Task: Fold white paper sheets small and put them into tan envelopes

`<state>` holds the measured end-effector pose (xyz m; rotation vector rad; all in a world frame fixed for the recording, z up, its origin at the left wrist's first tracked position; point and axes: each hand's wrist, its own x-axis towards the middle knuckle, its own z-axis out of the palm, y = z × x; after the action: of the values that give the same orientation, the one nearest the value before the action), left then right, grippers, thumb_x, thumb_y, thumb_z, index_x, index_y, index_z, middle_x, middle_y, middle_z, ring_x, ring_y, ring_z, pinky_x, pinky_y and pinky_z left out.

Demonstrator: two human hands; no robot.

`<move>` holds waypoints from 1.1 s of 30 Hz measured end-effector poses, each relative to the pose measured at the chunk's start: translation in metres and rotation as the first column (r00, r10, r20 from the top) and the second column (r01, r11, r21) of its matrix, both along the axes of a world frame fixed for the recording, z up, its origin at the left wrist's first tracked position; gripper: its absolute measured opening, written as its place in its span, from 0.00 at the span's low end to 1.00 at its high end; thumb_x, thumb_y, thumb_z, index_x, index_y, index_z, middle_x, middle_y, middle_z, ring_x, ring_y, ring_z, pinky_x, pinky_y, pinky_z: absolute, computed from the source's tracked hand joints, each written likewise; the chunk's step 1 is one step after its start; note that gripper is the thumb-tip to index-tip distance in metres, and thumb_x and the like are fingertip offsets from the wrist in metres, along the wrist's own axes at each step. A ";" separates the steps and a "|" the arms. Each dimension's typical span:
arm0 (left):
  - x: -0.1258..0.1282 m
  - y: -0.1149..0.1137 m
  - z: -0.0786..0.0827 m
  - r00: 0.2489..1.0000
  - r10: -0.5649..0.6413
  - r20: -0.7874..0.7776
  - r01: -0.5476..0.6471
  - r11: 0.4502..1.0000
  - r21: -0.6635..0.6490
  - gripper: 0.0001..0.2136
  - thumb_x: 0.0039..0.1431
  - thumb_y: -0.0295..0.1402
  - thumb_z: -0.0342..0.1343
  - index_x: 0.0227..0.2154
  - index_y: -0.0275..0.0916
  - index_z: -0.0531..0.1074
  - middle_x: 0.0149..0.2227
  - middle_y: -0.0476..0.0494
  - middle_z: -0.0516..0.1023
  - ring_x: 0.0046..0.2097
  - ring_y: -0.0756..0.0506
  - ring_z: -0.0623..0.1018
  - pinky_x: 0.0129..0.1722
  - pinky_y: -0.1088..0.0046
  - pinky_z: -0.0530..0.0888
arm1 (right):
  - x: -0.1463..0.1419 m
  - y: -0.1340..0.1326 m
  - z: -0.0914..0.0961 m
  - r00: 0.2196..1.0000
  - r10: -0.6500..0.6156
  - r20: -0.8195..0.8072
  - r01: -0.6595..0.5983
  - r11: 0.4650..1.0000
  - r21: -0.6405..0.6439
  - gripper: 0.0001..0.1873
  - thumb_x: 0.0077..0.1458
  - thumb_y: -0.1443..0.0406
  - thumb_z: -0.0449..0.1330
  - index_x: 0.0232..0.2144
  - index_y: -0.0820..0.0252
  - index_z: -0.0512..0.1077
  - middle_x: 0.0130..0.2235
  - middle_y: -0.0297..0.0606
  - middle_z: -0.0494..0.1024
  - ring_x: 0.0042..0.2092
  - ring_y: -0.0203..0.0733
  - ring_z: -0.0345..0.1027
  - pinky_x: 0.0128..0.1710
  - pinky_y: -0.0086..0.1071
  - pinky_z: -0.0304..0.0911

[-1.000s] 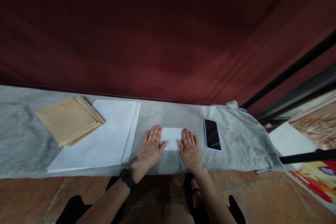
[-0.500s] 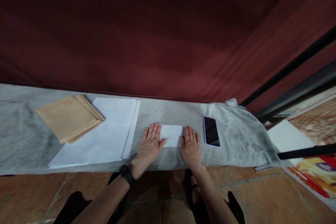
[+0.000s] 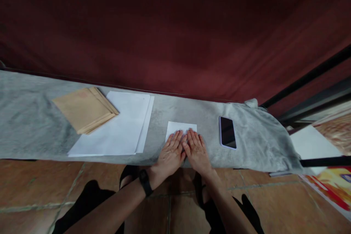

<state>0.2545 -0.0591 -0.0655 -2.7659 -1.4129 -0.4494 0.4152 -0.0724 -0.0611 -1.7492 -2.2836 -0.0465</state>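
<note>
A small folded white paper [image 3: 181,128] lies on the grey cloth [image 3: 33,124] that covers the table. My left hand [image 3: 171,151] and my right hand [image 3: 196,150] lie flat on the near half of this paper, side by side and touching, fingers stretched out. Both hands are open and press down; only the paper's far strip shows beyond the fingertips. A black watch [image 3: 145,182] sits on my left wrist.
A stack of white sheets [image 3: 117,128] lies left of the hands, with tan envelopes [image 3: 85,109] on its far left corner. A phone [image 3: 227,132], screen dark, rests to the right. A dark red curtain [image 3: 175,29] hangs behind. Tiled floor [image 3: 41,186] below.
My hands were apart at the folded paper's two ends; they have slid together over its middle. The view has shifted a little to the left and tilted down.
</note>
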 end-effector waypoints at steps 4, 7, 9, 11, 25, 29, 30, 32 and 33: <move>-0.001 -0.001 0.000 1.000 -0.017 0.003 0.017 1.000 0.001 0.29 0.68 0.35 0.45 0.70 0.34 0.51 0.72 0.34 0.52 0.73 0.40 0.52 0.71 0.53 0.53 | 0.004 0.000 -0.002 1.000 0.006 0.029 -0.006 1.000 -0.016 0.31 0.73 0.56 0.38 0.70 0.67 0.53 0.71 0.49 0.53 0.72 0.49 0.45 0.70 0.49 0.43; -0.001 -0.002 0.001 0.999 -0.035 -0.012 0.035 0.999 0.002 0.28 0.70 0.38 0.43 0.69 0.34 0.53 0.72 0.34 0.53 0.73 0.39 0.53 0.71 0.52 0.51 | 0.006 -0.001 -0.005 1.000 0.001 0.031 -0.001 1.000 -0.007 0.32 0.73 0.55 0.37 0.70 0.67 0.53 0.71 0.48 0.54 0.72 0.49 0.46 0.70 0.49 0.44; -0.002 -0.003 0.003 0.999 -0.048 -0.020 0.048 0.999 -0.002 0.27 0.70 0.40 0.43 0.69 0.34 0.55 0.71 0.34 0.55 0.72 0.39 0.54 0.71 0.51 0.51 | 0.008 -0.001 -0.007 0.999 0.002 0.033 -0.002 1.000 0.008 0.32 0.73 0.55 0.37 0.70 0.66 0.52 0.71 0.48 0.54 0.72 0.49 0.46 0.69 0.49 0.44; -0.003 -0.003 0.005 0.998 -0.054 -0.019 0.053 0.999 -0.009 0.27 0.71 0.41 0.42 0.68 0.34 0.56 0.71 0.34 0.56 0.72 0.39 0.54 0.71 0.52 0.51 | 0.010 -0.002 -0.009 0.999 -0.004 0.038 0.003 1.000 0.019 0.32 0.73 0.55 0.37 0.70 0.66 0.52 0.71 0.48 0.54 0.72 0.49 0.47 0.69 0.49 0.45; -0.007 -0.005 0.008 0.997 -0.070 -0.015 0.070 0.998 0.004 0.28 0.72 0.48 0.40 0.67 0.36 0.58 0.71 0.35 0.56 0.72 0.39 0.55 0.71 0.54 0.50 | 0.017 -0.003 -0.016 0.997 -0.019 0.078 0.014 0.998 0.064 0.34 0.72 0.53 0.36 0.70 0.70 0.52 0.71 0.51 0.55 0.71 0.52 0.48 0.68 0.49 0.45; -0.008 -0.005 0.009 0.996 -0.081 -0.031 0.082 0.997 0.001 0.30 0.72 0.49 0.41 0.68 0.35 0.57 0.72 0.34 0.55 0.72 0.39 0.54 0.71 0.54 0.49 | 0.020 -0.003 -0.018 0.996 -0.033 0.081 0.027 0.997 0.069 0.34 0.72 0.53 0.35 0.70 0.70 0.53 0.71 0.53 0.55 0.70 0.53 0.49 0.68 0.49 0.45; -0.008 -0.005 0.009 0.996 -0.084 -0.033 0.084 0.996 0.001 0.30 0.71 0.49 0.41 0.68 0.36 0.57 0.72 0.34 0.54 0.72 0.39 0.54 0.71 0.54 0.49 | 0.021 -0.003 -0.018 0.996 -0.035 0.080 0.029 0.997 0.072 0.34 0.72 0.53 0.36 0.70 0.70 0.52 0.70 0.53 0.56 0.70 0.53 0.50 0.68 0.49 0.46; -0.009 -0.005 0.011 0.996 -0.087 -0.034 0.087 0.996 0.005 0.30 0.71 0.50 0.42 0.68 0.36 0.56 0.72 0.35 0.54 0.72 0.39 0.54 0.71 0.53 0.50 | 0.022 -0.004 -0.018 0.997 -0.038 0.074 0.032 0.996 0.079 0.34 0.72 0.53 0.36 0.70 0.69 0.51 0.70 0.53 0.56 0.70 0.52 0.50 0.68 0.49 0.46; -0.009 -0.005 0.011 0.995 -0.089 -0.033 0.089 0.996 0.007 0.30 0.71 0.50 0.42 0.68 0.36 0.57 0.72 0.35 0.55 0.72 0.39 0.54 0.71 0.53 0.50 | 0.023 -0.004 -0.018 0.997 -0.037 0.071 0.031 0.996 0.081 0.34 0.72 0.53 0.36 0.71 0.69 0.50 0.70 0.53 0.57 0.70 0.52 0.50 0.68 0.49 0.46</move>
<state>0.2452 -0.0641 -0.0542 -2.8250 -1.2819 -0.4085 0.4380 -0.0765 -0.0790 -1.7738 -2.2684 -0.2085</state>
